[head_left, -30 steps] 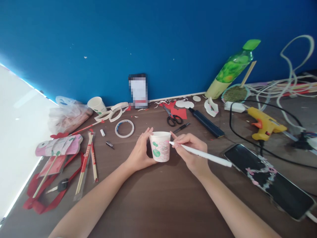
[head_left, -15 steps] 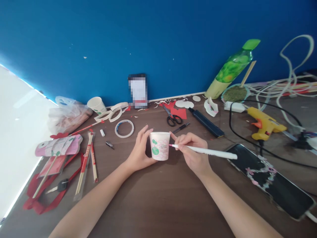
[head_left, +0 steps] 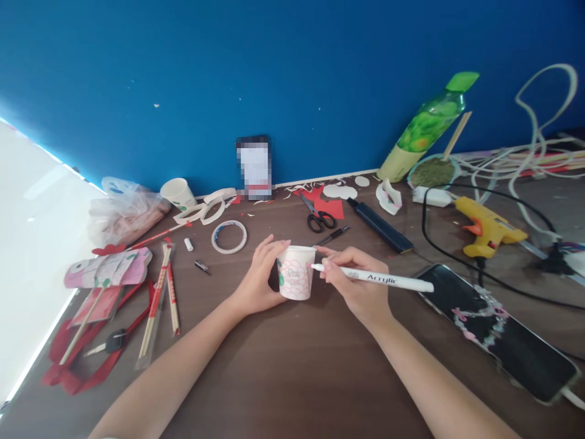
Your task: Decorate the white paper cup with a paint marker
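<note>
A small white paper cup (head_left: pixel 296 273) with pink scale lines and a green mark stands upright on the brown table (head_left: pixel 292 372). My left hand (head_left: pixel 258 280) is wrapped round its left side and holds it. My right hand (head_left: pixel 356 283) pinches a white acrylic marker (head_left: pixel 379 278), whose pink tip touches the cup's right wall just below the rim.
Black scissors (head_left: pixel 319 216), a tape ring (head_left: pixel 229 236), a dark pen-like tool (head_left: pixel 381 226) and paper scraps lie behind the cup. A yellow glue gun (head_left: pixel 487 227) with cables and a phone (head_left: pixel 498 329) lie at the right. Chopsticks (head_left: pixel 159 299), a paper fish (head_left: pixel 107 268) and red ribbon lie left.
My left hand has turned the cup, so the green mark moved toward the left side. The marker tip stays at the cup's right wall; the marker lies flatter, its label showing.
</note>
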`<state>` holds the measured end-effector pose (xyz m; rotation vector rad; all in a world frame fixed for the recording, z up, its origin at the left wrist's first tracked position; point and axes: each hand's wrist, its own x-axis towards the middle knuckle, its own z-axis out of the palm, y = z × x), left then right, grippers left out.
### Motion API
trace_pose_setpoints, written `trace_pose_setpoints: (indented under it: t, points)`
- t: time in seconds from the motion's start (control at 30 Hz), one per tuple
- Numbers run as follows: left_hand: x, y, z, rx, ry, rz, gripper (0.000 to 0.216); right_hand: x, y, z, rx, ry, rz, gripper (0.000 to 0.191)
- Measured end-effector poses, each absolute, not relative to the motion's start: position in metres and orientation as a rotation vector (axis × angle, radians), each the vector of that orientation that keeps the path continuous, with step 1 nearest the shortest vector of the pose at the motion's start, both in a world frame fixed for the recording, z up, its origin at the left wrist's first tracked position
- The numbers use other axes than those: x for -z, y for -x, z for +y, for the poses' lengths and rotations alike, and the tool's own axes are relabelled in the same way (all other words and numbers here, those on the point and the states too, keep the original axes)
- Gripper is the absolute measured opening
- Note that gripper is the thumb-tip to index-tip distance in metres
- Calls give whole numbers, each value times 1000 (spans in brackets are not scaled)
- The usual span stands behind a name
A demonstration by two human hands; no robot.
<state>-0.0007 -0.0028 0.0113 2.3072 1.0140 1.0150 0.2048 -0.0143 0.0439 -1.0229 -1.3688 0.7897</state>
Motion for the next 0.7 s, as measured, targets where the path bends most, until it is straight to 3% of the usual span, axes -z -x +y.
trace_pose_setpoints:
  t: [0.7]
  points:
    - [-8, 0, -5, -1042, -2352, 1074, 92, -39, -202, -14, -632, 998, -1466, 20]
